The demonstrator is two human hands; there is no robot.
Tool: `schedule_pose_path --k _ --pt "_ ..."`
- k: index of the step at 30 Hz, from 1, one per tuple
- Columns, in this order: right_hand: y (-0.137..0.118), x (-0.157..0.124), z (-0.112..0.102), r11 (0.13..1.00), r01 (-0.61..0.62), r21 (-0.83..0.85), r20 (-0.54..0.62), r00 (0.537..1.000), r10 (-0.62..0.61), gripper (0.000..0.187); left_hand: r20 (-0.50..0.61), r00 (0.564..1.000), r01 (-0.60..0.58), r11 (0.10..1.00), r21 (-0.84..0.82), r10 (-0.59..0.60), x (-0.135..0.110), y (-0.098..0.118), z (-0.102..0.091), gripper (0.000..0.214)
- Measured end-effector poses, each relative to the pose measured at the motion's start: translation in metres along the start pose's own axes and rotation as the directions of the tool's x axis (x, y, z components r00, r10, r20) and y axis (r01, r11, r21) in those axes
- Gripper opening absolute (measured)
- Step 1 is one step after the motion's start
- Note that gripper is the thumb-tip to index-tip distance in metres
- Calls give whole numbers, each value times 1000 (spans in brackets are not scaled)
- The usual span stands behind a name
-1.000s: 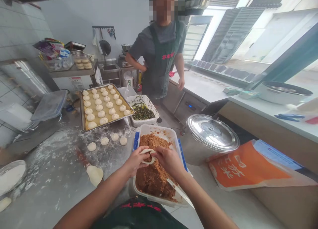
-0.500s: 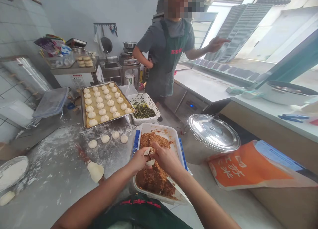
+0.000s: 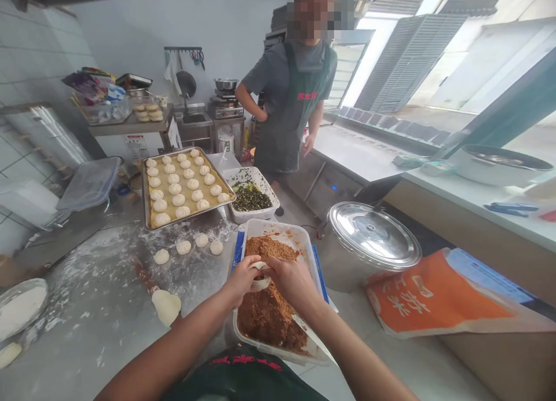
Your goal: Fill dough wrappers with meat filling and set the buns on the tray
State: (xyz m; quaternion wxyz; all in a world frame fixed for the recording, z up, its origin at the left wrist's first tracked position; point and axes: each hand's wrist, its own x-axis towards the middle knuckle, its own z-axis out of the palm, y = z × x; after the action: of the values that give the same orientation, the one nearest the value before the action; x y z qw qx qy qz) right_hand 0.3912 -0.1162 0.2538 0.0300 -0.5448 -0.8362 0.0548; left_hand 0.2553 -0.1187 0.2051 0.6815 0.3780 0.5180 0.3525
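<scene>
Above a tub of reddish-brown filling, my two hands meet around one bun, a pale dough wrapper cupped over filling. My left hand holds it from the left side, fingers curled round it. On the opposite side my right hand pinches the wrapper's edge, with its fingertips partly hidden. A flat dough wrapper rests on a rolling pin left of my forearm. Several shaped buns sit in a row on the floured steel table.
Behind are a tray of pleated buns and a tub of chopped green filling. A lidded steel pot and an orange bag stand right. A flour bowl is far left. A co-worker in an apron stands opposite.
The co-worker's outstretched arm has dropped to their side. My hands stay over the tub, fingers shifting slightly on the bun's wrapper. The view has tilted a little.
</scene>
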Motion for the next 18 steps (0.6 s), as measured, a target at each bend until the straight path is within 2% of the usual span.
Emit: schedule_pose_path --k 2,4,13,16,18 --pt "0 -1 -1 1000 -2 0 -4 1000 2 18 0 1000 3 990 -138 -3 0 -4 4 37" --pt "-1 -3 -2 1000 -2 -4 24 1000 3 18 14 1000 -15 985 -172 18 0 -9 6 34" --pt "-2 -5 2 999 23 46 43 999 -25 12 -2 994 -111 994 0 111 8 -16 6 28" --pt "-5 -7 3 999 36 41 7 999 -36 13 35 989 -148 987 67 146 7 -14 6 23" --pt "-7 -6 1 999 37 35 11 999 -38 22 59 989 -139 984 107 134 6 -12 6 19"
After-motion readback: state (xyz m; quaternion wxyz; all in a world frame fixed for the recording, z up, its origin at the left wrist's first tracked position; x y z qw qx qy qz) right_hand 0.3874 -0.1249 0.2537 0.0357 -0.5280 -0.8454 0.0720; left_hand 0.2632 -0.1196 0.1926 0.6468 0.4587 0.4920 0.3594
